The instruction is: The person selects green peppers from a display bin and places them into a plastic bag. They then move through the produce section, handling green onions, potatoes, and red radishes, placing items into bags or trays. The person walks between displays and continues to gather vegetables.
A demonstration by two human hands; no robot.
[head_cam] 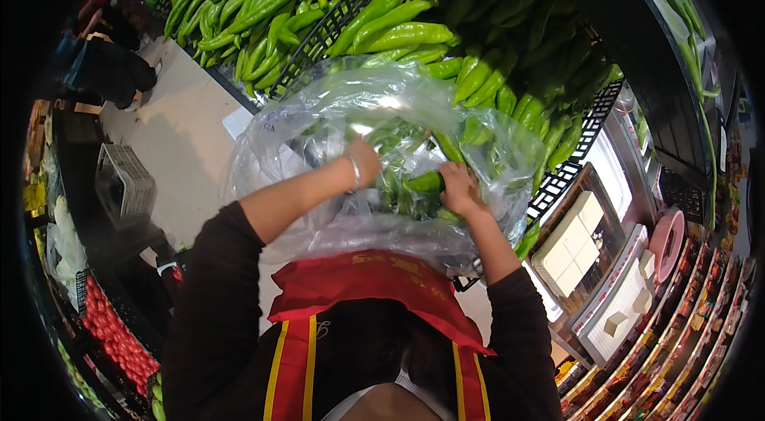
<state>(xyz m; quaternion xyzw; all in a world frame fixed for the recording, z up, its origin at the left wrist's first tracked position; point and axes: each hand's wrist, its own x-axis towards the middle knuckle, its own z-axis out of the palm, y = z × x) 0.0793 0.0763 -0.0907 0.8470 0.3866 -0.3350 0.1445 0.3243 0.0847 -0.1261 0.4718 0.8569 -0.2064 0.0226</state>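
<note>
A large clear plastic bag point(370, 236) lies wide open before me, with long green peppers point(391, 140) inside it. My right hand point(461, 189) is in the bag's mouth, its fingers around a green pepper point(424, 182). Left of it, my left hand point(363, 163), with a bracelet point(355, 173) at the wrist, reaches into the bag; its fingertips are hard to make out, so I cannot see whether they hold anything. Just beyond the bag, loose green peppers point(412, 35) fill a black plastic crate point(311, 41).
Thinner green peppers point(263, 9) are heaped left of the crate. White tofu blocks point(571, 242) rest on a board at right, near a pink basin point(668, 245). Grey crates point(122, 185) stand on the floor at left, with red tomatoes point(113, 328) below. A person point(107, 65) stands at upper left.
</note>
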